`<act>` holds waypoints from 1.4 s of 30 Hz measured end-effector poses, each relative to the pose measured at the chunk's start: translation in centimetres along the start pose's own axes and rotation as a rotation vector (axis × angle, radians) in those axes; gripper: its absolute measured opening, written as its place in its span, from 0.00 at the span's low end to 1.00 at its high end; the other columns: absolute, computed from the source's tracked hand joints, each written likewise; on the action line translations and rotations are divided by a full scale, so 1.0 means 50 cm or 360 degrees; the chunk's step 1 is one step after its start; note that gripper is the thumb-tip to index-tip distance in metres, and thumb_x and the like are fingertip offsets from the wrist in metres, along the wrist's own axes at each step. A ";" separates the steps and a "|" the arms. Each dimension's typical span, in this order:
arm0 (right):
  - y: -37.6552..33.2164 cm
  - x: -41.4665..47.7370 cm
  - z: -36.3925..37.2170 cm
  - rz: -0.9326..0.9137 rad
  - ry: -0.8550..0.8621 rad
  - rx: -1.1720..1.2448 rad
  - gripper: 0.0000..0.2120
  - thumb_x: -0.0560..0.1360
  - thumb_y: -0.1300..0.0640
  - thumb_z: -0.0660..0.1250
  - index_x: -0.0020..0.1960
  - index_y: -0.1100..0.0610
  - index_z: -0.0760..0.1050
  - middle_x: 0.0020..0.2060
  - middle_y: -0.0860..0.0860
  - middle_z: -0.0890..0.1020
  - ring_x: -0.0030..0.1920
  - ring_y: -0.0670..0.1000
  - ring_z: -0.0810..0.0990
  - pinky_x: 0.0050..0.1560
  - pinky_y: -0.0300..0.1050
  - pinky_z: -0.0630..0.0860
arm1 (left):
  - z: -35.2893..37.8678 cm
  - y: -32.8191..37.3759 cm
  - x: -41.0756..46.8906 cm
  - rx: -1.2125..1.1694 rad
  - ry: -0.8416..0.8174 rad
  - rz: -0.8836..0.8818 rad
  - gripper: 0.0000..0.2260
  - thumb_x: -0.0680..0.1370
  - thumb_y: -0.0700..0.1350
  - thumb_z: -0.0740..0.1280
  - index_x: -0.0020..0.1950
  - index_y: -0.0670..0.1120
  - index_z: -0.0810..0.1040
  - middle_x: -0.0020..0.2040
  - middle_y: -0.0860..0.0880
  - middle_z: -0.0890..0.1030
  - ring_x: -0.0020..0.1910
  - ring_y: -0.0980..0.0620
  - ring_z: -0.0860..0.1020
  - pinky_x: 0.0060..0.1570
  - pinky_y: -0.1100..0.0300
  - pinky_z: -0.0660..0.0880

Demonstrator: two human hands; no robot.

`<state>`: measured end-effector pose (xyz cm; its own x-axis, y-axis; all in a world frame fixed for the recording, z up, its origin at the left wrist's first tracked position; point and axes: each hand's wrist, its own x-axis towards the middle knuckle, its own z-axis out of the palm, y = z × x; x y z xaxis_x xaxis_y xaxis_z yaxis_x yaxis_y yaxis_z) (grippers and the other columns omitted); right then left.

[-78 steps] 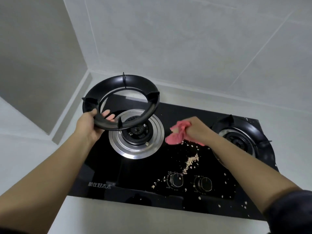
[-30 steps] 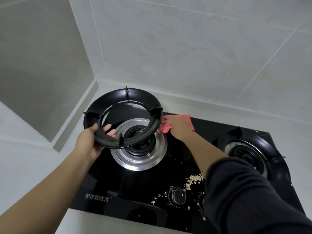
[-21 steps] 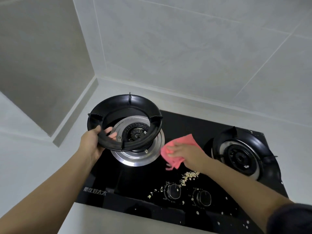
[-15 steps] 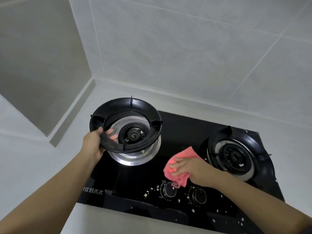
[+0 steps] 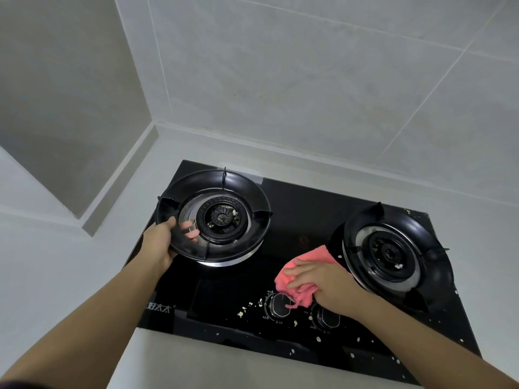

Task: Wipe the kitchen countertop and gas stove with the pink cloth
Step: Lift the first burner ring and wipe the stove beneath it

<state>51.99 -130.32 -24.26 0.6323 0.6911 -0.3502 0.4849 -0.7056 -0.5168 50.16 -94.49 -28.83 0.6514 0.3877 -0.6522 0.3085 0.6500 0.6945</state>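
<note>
A black glass gas stove [image 5: 300, 214] is set into a pale grey countertop [image 5: 64, 265]. My left hand [image 5: 163, 242] grips the near-left rim of the black round pan support [image 5: 219, 189], which sits low over the left burner [image 5: 223, 219]. My right hand [image 5: 323, 282] holds the bunched pink cloth [image 5: 303, 272] against the glass just above the two knobs [image 5: 279, 304]. Pale crumbs [image 5: 241, 313] lie scattered around the knobs and along the stove's front edge.
The right burner [image 5: 389, 254] carries its own black pan support [image 5: 421, 237], with a few crumbs on it. Grey tiled walls [image 5: 309, 80] meet in a corner behind the stove's left end. The countertop's front strip [image 5: 224, 366] runs below the stove.
My left hand has lowered the pan support from above the stove down over the left burner. My right hand has dragged the cloth from beside the left burner toward the knobs, sweeping the crumb pile.
</note>
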 end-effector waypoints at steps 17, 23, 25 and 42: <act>-0.014 0.012 -0.010 -0.0016 -0.0345 0.0429 0.31 0.75 0.61 0.66 0.70 0.73 0.55 0.63 0.56 0.78 0.52 0.18 0.66 0.64 0.27 0.59 | 0.009 0.019 0.020 0.0744 0.0372 0.0306 0.04 0.75 0.43 0.71 0.48 0.46 0.79 0.43 0.47 0.80 0.39 0.49 0.79 0.37 0.58 0.75; -0.009 0.019 -0.012 0.0014 -0.0325 0.0157 0.24 0.72 0.77 0.63 0.67 0.66 0.71 0.69 0.61 0.70 0.57 0.20 0.64 0.63 0.23 0.56 | -0.002 0.026 0.022 0.1421 0.0493 0.0522 0.09 0.73 0.47 0.73 0.44 0.43 0.78 0.40 0.43 0.79 0.36 0.44 0.78 0.29 0.59 0.74; -0.005 0.008 0.004 0.0026 0.0023 0.0056 0.25 0.71 0.75 0.62 0.61 0.53 0.79 0.66 0.50 0.75 0.64 0.38 0.71 0.65 0.32 0.62 | 0.001 0.025 0.016 0.1522 0.0436 0.0502 0.10 0.74 0.47 0.72 0.47 0.41 0.76 0.42 0.43 0.78 0.37 0.43 0.77 0.24 0.60 0.73; -0.008 0.051 -0.020 0.0116 0.0026 0.0003 0.24 0.72 0.69 0.61 0.51 0.40 0.80 0.52 0.40 0.76 0.56 0.42 0.70 0.58 0.38 0.66 | -0.032 0.043 -0.110 0.2211 0.0574 0.1043 0.13 0.81 0.53 0.55 0.52 0.44 0.72 0.53 0.42 0.76 0.49 0.40 0.75 0.47 0.50 0.70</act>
<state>54.00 -128.43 -24.15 0.6758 0.6353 -0.3739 0.4361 -0.7535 -0.4920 46.12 -94.17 -24.25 0.7916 0.6102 -0.0329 0.5519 -0.6908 0.4671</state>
